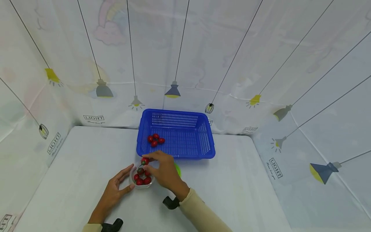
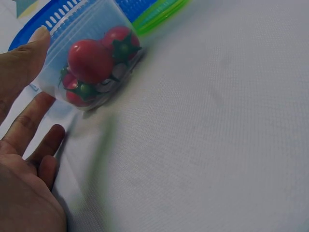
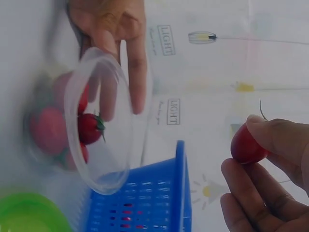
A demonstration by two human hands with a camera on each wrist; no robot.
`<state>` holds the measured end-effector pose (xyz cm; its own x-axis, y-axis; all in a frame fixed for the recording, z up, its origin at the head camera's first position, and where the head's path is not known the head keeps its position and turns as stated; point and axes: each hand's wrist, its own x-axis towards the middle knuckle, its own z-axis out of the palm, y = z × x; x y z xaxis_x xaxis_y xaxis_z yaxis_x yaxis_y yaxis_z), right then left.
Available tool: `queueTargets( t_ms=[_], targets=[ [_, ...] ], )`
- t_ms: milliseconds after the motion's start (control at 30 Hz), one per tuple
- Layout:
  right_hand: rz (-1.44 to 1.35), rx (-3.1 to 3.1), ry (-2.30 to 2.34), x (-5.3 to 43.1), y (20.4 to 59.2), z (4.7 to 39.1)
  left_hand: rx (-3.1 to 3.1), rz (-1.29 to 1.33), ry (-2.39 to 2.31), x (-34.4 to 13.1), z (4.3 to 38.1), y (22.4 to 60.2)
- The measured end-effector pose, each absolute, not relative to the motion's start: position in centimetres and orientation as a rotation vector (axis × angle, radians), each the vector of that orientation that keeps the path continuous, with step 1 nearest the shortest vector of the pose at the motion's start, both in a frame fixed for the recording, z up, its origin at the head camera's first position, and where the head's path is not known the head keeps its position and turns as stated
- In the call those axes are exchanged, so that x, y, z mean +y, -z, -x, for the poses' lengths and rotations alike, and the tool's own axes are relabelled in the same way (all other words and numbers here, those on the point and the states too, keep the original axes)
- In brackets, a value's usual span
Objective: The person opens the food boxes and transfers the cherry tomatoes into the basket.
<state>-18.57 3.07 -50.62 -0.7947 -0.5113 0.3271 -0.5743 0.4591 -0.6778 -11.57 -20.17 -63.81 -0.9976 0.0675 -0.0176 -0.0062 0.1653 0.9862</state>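
Observation:
My right hand (image 1: 166, 170) pinches a red cherry tomato (image 3: 247, 145), with a thin stem, between thumb and fingers above a clear plastic tub (image 1: 142, 186). Several more cherry tomatoes (image 2: 90, 61) with green tops lie inside that tub, which stands on the table. Along its left side my left hand (image 1: 113, 191) rests with thumb and forefinger touching the wall, the fingers mostly straight. A blue perforated basket (image 1: 176, 157) is just beyond the tub, with several tomatoes (image 1: 154, 143) at its left end.
A green round lid (image 3: 31, 217) lies right of the tub, partly hidden behind my right hand in the head view. The white-covered table (image 1: 232, 187) meets a wall sheet (image 1: 220, 48) printed with hanging lamps just behind the basket.

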Motion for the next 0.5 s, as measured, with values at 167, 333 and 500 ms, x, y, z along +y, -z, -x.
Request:
queueTargets(
  t_ms=[167,333,500],
  targets=[
    [-0.919,-2.652,-1.312,3.4,49.8,19.6,2.327,-0.034,-2.008,-20.1,11.5,63.7],
    [-0.846,-2.662,-1.409,3.9,49.2,21.0,2.317,-0.022,-2.011,-20.1,11.6,63.9],
    [-0.791,-2.676,-1.436,4.5,48.5,22.3,2.306,-0.034,-2.035,-20.1,11.7,64.0]
  ],
)
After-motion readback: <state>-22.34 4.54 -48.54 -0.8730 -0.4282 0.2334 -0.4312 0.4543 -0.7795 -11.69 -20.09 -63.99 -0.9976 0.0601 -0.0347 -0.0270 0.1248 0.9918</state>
